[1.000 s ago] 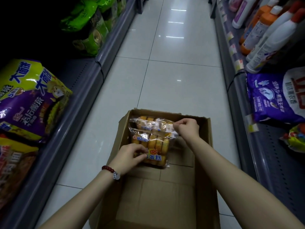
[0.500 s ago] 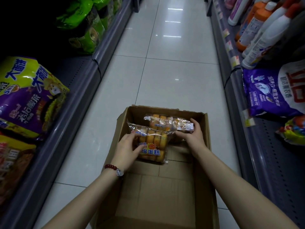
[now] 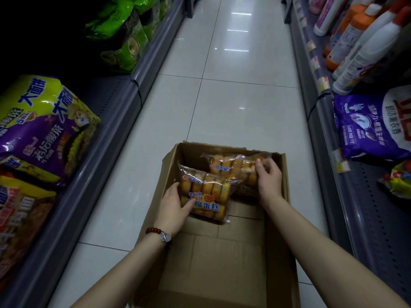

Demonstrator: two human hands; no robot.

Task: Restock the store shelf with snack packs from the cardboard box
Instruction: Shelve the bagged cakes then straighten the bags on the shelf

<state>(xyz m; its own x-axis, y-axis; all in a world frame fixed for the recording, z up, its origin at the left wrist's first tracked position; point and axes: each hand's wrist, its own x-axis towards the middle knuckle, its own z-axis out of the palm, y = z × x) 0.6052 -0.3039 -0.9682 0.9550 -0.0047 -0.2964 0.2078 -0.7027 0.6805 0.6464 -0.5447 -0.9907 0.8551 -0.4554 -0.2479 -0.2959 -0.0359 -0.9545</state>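
An open cardboard box [image 3: 278, 245] stands on the aisle floor in front of me. Two clear snack packs of small yellow cakes are at its far end. My left hand [image 3: 175, 207], with a red bead bracelet on the wrist, grips the nearer snack pack [image 3: 206, 192] at its left edge, thumb on the label. My right hand [image 3: 268, 178] holds the farther snack pack [image 3: 231, 166] by its right end, fingers curled over the wrapper. Both packs are tilted and raised off the box bottom. The near half of the box shows bare cardboard.
A grey shelf [image 3: 106, 134] runs along the left with purple-yellow noodle bags [image 3: 42, 127] and green bags [image 3: 124, 38]. The right shelf [image 3: 360, 218] holds a purple detergent bag [image 3: 373, 123] and white and orange bottles [image 3: 364, 41]. Glossy white floor tiles [image 3: 222, 90] stretch ahead.
The two packs, stacked together a second ago, are now apart: my right hand shifted its pack right, and my left hand took a fuller grip and lifted the nearer one.
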